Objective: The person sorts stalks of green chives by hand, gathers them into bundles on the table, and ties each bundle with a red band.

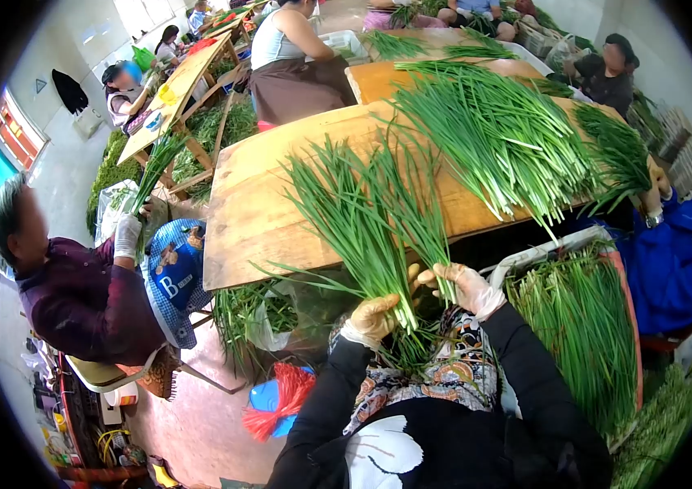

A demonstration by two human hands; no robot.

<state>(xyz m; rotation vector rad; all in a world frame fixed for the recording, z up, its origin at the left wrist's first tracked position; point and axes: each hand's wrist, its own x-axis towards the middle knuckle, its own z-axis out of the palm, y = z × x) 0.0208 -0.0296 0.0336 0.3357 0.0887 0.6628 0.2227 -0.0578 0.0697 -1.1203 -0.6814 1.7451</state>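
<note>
My left hand [374, 318], in a pale glove, is closed round the white stem ends of a bunch of garlic chives [354, 220]. The bunch's green leaves fan out over the edge of the wooden table [248, 179]. My right hand [464, 289], gloved too, grips a thinner bunch of garlic chives [415, 204] by its stems. The leaves of the two bunches overlap on the table. Both hands are above my patterned lap, where loose bits of chives lie. A large pile of chives [509, 138] rests further up the table.
A crate of chives [582, 326] stands at my right. A blue stool [264, 397] with red ties [285, 399] is on the floor at my left. One person [85, 277] sits at the left holding greens; another's hand [652, 196] holds chives at the right. More people sit further back.
</note>
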